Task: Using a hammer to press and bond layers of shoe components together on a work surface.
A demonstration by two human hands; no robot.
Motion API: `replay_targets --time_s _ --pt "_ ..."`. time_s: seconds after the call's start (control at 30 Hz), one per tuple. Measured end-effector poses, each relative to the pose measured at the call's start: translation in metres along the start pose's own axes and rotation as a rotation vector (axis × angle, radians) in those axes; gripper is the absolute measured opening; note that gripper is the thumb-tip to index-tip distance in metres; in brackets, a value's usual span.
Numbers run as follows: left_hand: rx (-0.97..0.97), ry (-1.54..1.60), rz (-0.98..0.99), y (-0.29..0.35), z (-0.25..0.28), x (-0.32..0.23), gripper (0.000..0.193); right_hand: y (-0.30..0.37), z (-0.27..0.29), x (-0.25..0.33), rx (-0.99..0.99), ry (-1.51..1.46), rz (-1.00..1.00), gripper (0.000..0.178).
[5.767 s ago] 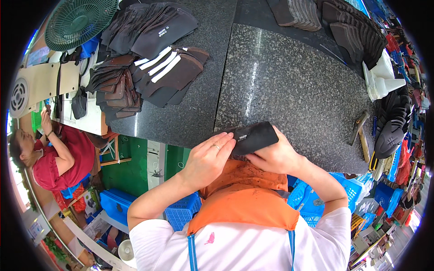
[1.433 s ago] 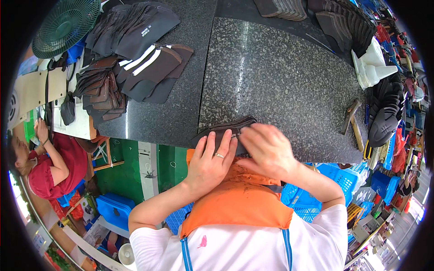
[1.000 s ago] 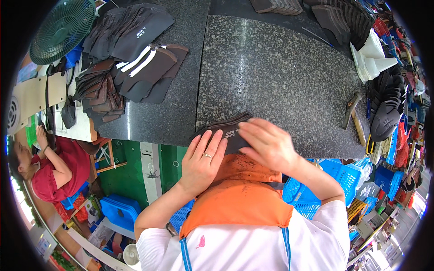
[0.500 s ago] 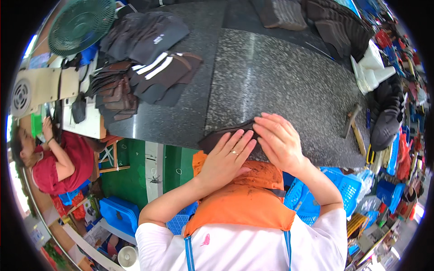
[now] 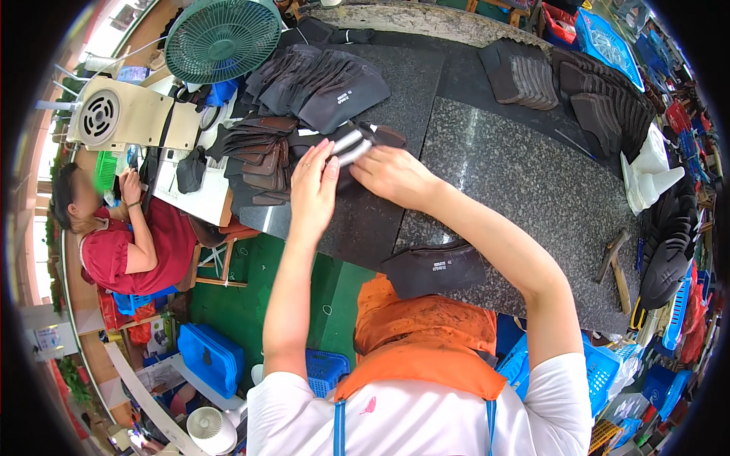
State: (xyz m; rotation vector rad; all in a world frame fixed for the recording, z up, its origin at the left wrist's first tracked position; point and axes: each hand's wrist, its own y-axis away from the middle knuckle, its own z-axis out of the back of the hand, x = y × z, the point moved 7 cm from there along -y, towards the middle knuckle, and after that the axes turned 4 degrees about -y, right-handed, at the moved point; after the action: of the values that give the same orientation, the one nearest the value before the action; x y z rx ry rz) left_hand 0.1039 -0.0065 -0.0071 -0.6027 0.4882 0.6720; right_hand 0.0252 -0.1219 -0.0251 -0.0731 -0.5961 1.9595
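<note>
Both hands are stretched forward over the left part of the table, at a pile of dark shoe-upper pieces with white strips (image 5: 352, 146). My left hand (image 5: 312, 186) lies along the pile's near left side, fingers extended and touching it. On the right, my right hand (image 5: 395, 176) has its fingers bent and closed on the edge of a dark piece, slightly blurred; its fingertips are partly hidden. A black shoe-upper piece (image 5: 435, 272) with pale print lies at the table's front edge, before my orange apron (image 5: 426, 342).
Brown pieces (image 5: 262, 156) and fanned black pieces (image 5: 327, 83) lie on the left of the stone table (image 5: 517, 190). More dark stacks (image 5: 521, 72) are at the back right. A hammer (image 5: 614, 270) and white cones (image 5: 650, 171) lie right. A co-worker in red (image 5: 137, 243) sits left.
My hands have left the dark piece at the table's front edge and reached forward and left to the pile with white strips. The piece now lies flat at the edge. The view has shifted.
</note>
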Motion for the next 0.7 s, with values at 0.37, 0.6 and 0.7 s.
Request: replay_targets --time_s 0.37,0.6,0.7 --pt "0.614 0.586 0.09 0.063 -0.034 -0.072 0.059 0.126 0.153 0.044 -0.177 -0.185 -0.461 0.028" --pt "0.888 1.187 0.935 0.081 -0.086 -0.067 0.064 0.161 0.081 0.12 0.055 -0.241 -0.254 0.042" --pt "1.061 0.68 0.37 0.07 -0.08 -0.094 0.027 0.157 0.075 0.126 0.127 -0.203 -0.292 0.05"
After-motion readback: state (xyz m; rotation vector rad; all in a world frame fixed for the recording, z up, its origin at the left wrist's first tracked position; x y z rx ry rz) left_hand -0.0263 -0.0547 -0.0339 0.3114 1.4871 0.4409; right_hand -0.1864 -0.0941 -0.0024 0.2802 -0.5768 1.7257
